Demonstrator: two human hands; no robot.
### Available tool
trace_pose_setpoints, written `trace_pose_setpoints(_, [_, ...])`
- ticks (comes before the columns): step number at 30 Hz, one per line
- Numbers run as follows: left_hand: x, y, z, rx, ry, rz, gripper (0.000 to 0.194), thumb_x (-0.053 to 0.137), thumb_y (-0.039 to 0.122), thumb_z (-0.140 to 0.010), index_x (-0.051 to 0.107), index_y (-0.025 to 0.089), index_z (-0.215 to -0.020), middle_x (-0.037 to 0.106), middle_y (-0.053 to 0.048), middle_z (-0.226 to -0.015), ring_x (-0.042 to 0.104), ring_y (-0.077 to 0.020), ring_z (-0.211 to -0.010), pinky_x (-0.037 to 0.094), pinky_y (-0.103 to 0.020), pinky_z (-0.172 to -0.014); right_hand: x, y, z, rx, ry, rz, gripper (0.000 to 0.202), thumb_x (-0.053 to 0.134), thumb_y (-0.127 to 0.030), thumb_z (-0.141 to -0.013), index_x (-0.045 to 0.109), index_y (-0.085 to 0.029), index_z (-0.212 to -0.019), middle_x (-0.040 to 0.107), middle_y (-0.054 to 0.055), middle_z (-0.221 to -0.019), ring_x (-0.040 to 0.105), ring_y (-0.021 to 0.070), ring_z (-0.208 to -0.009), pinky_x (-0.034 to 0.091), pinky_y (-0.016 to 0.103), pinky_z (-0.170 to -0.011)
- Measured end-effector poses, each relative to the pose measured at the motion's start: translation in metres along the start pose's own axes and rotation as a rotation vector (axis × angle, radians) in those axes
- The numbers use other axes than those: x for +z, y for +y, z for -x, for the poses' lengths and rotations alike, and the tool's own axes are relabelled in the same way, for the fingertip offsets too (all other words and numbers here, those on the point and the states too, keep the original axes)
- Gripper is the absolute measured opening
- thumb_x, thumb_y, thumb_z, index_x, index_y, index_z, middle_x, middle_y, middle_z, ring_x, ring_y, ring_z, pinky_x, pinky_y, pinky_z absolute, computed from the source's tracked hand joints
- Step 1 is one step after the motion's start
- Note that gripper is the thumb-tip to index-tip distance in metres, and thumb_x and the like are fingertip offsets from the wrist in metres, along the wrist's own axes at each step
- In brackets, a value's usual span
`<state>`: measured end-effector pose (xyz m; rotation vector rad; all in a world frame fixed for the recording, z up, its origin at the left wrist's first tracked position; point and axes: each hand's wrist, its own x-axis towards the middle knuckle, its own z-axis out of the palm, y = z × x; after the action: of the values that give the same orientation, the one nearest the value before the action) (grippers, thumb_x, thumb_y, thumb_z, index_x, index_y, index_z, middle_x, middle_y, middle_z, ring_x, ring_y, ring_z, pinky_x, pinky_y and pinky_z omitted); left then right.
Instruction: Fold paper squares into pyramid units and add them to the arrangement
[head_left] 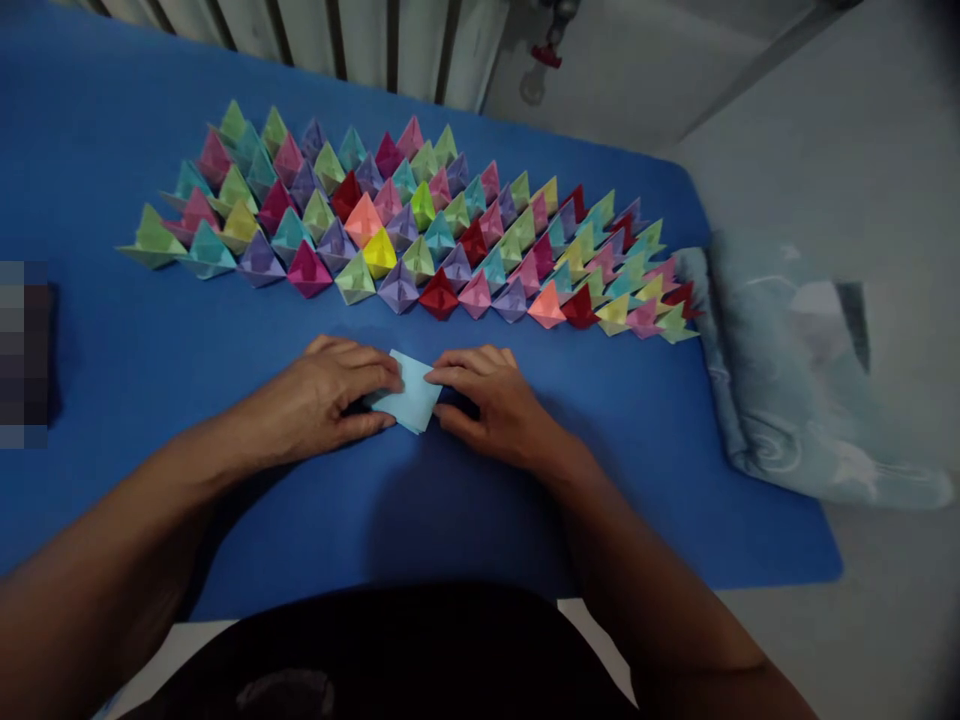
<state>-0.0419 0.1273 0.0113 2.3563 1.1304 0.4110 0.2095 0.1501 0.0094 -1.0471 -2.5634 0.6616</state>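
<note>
A light blue folded sheet of paper [414, 394] lies between my hands on the blue table. My left hand [341, 385] is closed on its left side, with fingers on top and the thumb at the lower left edge. At the right edge, my right hand [484, 398] pinches the paper with the index finger above and the thumb below. Just beyond my hands stand rows of folded paper boats [401, 287] in many colours. The underside of the sheet and the tips of some fingers are hidden.
The blue table [300, 540] reaches back to a pale radiator [307, 40]. A folded grey-blue blanket [795, 370] lies at the right end, beside the boats. A dark, partly blurred-out object [51, 350] sits at the left edge. A red valve handle [546, 56] is behind the table.
</note>
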Motion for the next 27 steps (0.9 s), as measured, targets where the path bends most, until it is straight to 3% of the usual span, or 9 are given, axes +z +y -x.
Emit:
trace_pose_setpoints(8, [-0.0011,0.0004,-0.0004,-0.039,-0.028,0.033,0.030,0.059,0.041,-0.088,0.066,0.025,-0.112,0.069,-0.004,-0.119,0.061,-0.0279,-0.113,0.037,-0.048,-0.102,0.0012,-0.0002,-0.0010,0.021,-0.006,0.014,0.030,0.068,-0.031,-0.086,0.070,-0.021,-0.114,0.068,0.008,-0.122,0.056,0.0252,-0.105,0.034,0.040,-0.089])
trace_pose_setpoints(18, [0.0014,0.0001,0.0006,-0.027,0.002,0.003,0.027,0.057,0.038,-0.089,0.066,0.026,-0.111,0.070,-0.005,-0.119,0.062,-0.0275,-0.113,0.039,-0.049,-0.101,-0.0057,-0.0012,-0.0013,0.022,-0.056,-0.031,0.037,0.071,-0.025,-0.079,0.069,-0.024,-0.116,0.067,0.006,-0.123,0.056,0.0256,-0.109,0.034,0.042,-0.094])
trace_pose_setpoints(27, [0.0011,-0.0005,0.0005,-0.019,0.005,-0.004,0.028,0.059,0.041,-0.089,0.066,0.027,-0.112,0.070,-0.003,-0.119,0.062,-0.0261,-0.112,0.039,-0.046,-0.102,-0.0034,-0.0009,-0.0019,0.018,-0.018,-0.041,0.032,0.072,-0.034,-0.085,0.071,-0.020,-0.114,0.068,0.008,-0.120,0.057,0.0247,-0.106,0.034,0.041,-0.092])
